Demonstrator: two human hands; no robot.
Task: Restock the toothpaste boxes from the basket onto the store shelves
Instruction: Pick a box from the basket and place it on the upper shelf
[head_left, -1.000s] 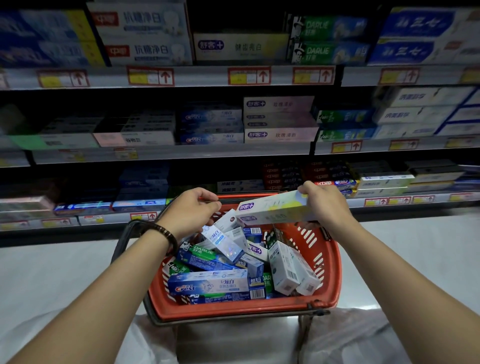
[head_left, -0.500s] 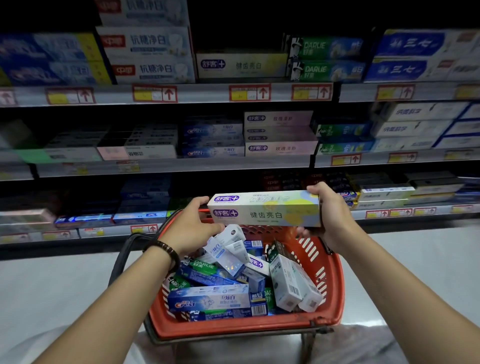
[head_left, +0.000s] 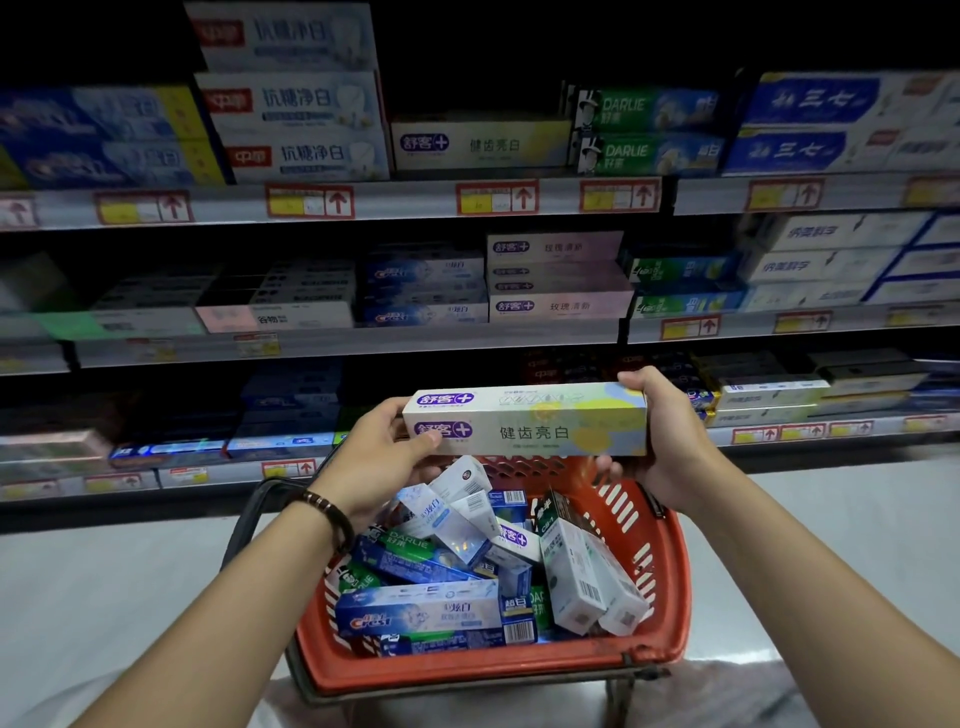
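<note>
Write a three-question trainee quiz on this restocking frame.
1. True or false: the left hand and right hand both hold the white toothpaste box.
2. The matching box stands on which visible shelf? A. upper B. middle C. lower
3. Fill in: the basket is coloured ___.
Key: 1 true; 2 A, the upper shelf; 3 red.

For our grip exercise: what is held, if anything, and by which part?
A toothpaste box, left hand gripping its left end, right hand its right end.
</note>
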